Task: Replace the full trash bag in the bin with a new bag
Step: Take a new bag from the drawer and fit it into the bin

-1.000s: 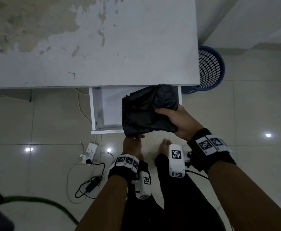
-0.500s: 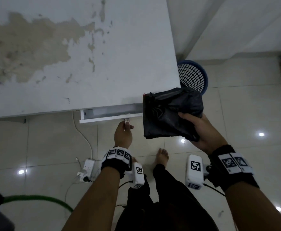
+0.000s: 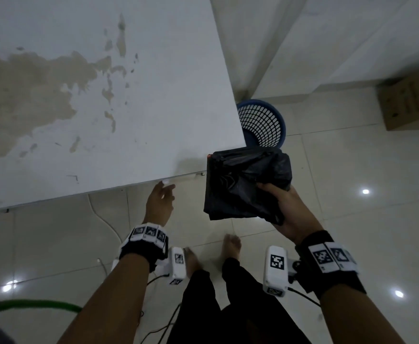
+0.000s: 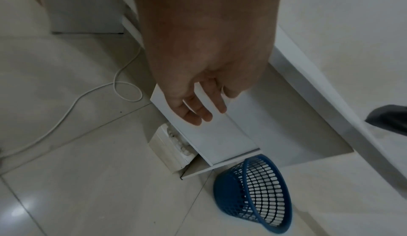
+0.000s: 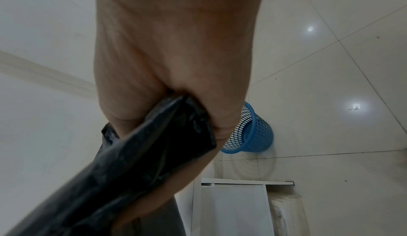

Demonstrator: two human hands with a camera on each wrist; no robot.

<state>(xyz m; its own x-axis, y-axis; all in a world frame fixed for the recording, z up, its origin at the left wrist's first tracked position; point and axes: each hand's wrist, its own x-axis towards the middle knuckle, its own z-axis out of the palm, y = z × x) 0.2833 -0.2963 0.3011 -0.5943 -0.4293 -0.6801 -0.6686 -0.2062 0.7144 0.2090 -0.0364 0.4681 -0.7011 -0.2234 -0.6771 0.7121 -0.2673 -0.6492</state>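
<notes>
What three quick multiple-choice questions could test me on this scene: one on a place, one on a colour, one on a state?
1. Where does the bin stand?
A. on the table
B. on the floor at the table's corner
C. in the drawer

2. What colour is the bin?
A. blue
B. red
C. green

3. What is the right hand doing?
A. hanging idle
B. pressing on the table
C. gripping folded black bags

Answers:
1 B: the head view shows it on the tiles beside the white table.
2 A: its mesh wall is blue in every view.
3 C: its fingers curl round the black plastic, while the left hand holds nothing.
</notes>
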